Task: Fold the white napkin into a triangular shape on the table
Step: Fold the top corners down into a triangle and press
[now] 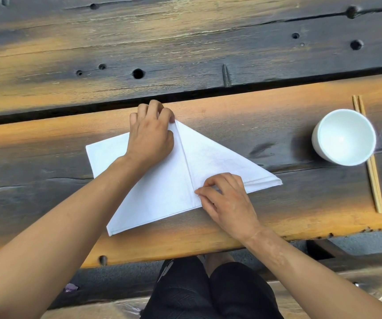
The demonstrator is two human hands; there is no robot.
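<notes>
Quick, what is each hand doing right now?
Left hand: fingers curled, holding down the napkin at its top corner.
Right hand: pinching the napkin's folded edge.

place: perhaps eatery | rustic plank table | bowl | chopsticks

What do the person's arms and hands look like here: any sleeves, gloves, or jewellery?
Both forearms are bare, with no sleeve in view. The left hand and right hand wear no gloves, and no rings, watch or bracelet show. Black shorts are visible below.
</notes>
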